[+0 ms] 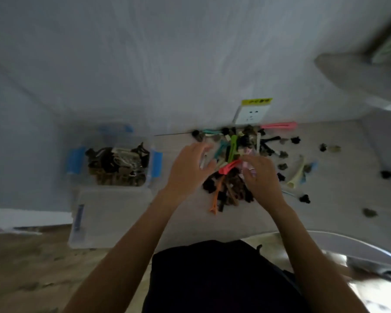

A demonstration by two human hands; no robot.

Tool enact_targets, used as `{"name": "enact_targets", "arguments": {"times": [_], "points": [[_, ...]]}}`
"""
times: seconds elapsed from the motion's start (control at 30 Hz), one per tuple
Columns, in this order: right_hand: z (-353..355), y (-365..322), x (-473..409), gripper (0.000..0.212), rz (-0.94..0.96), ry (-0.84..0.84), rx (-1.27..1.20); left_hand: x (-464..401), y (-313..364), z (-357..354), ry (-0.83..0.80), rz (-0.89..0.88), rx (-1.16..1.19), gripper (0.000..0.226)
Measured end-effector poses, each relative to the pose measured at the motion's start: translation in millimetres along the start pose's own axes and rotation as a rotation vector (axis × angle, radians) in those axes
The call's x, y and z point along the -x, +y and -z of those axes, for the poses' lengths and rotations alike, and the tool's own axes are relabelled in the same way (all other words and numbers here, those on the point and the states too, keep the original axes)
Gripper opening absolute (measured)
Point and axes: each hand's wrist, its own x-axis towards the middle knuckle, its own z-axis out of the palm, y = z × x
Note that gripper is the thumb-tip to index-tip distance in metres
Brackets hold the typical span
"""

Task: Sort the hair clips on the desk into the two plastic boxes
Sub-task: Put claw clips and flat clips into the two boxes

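A pile of hair clips (233, 154) lies on the pale desk (325, 199): long coloured clips in green, teal, red, orange and pink, mixed with small dark claw clips. My left hand (187, 170) hovers at the pile's left edge and pinches a pale clip (203, 161) between thumb and fingers. My right hand (261, 177) lies over the pile's right side, its fingers curled down onto a pale pink clip (248, 164); blur hides whether it grips it. At the left, a clear plastic box (152, 164) with blue latches holds several dark and pale clips. In front of it stands a second clear box (108, 220).
Loose clips are scattered over the desk to the right, among them a cream clip (297, 175) and a pink clip (279, 125) by the wall. A white wall socket (251, 114) sits behind the pile. The floor is at lower left, a chair edge at lower right.
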Motion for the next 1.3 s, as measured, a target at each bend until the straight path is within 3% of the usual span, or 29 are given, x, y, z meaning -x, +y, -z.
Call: {"name": "enact_targets", "arguments": {"times": [0.1, 0.17, 0.23, 0.37, 0.53, 0.7, 0.77, 0.83, 0.93, 1.03, 1.1, 1.2, 1.3], "points": [[12.0, 51.4, 20.0, 0.031, -0.213, -0.067, 0.125, -26.5, 12.1, -52.1, -0.264, 0.085, -0.145, 0.038], [18.0, 76.2, 27.6, 0.036, -0.424, -0.141, 0.225, -36.8, 15.1, -78.6, -0.352, 0.099, -0.299, 0.039], [22.4, 97.5, 30.6, 0.037, -0.583, -0.143, 0.242, -40.9, 15.2, -96.0, -0.372, 0.124, -0.411, 0.041], [29.8, 130.2, 22.0, 0.033, -0.628, -0.087, 0.251, -44.1, 15.2, -108.8, -0.341, 0.180, -0.454, 0.047], [30.9, 145.5, -7.5, 0.018, -0.582, -0.055, 0.219, -35.0, 16.0, -94.6, -0.321, 0.275, -0.206, 0.042], [29.4, 138.2, -27.8, 0.020, -0.552, -0.144, -0.009, -22.7, 19.2, -84.5, -0.042, 0.365, -0.102, 0.022], [27.4, 137.8, -27.1, 0.026, -0.529, -0.175, -0.042, -28.7, 24.0, -91.1, -0.001, 0.369, -0.079, 0.014], [26.0, 139.2, -24.6, 0.028, -0.521, -0.177, -0.092, -40.6, 32.4, -103.2, -0.023, 0.375, -0.062, 0.007], [32.0, 137.2, -22.9, 0.028, -0.488, -0.152, -0.117, -60.3, 42.4, -118.2, -0.082, 0.328, -0.154, 0.020], [39.8, 134.4, -23.6, 0.026, -0.306, -0.121, -0.037, -69.7, 40.0, -126.9, -0.192, 0.295, -0.391, 0.037], [39.9, 130.7, -23.0, 0.038, -0.167, -0.165, 0.012, -70.7, 36.5, -129.3, -0.210, 0.300, -0.457, 0.038], [35.6, 116.2, -21.1, 0.024, -0.059, -0.323, 0.083, -67.0, 31.9, -126.0, -0.188, 0.321, -0.311, 0.034], [21.7, 110.9, -20.5, 0.032, 0.042, -0.410, 0.208, -58.7, 30.8, -113.3, -0.162, 0.352, -0.151, 0.038]]}}
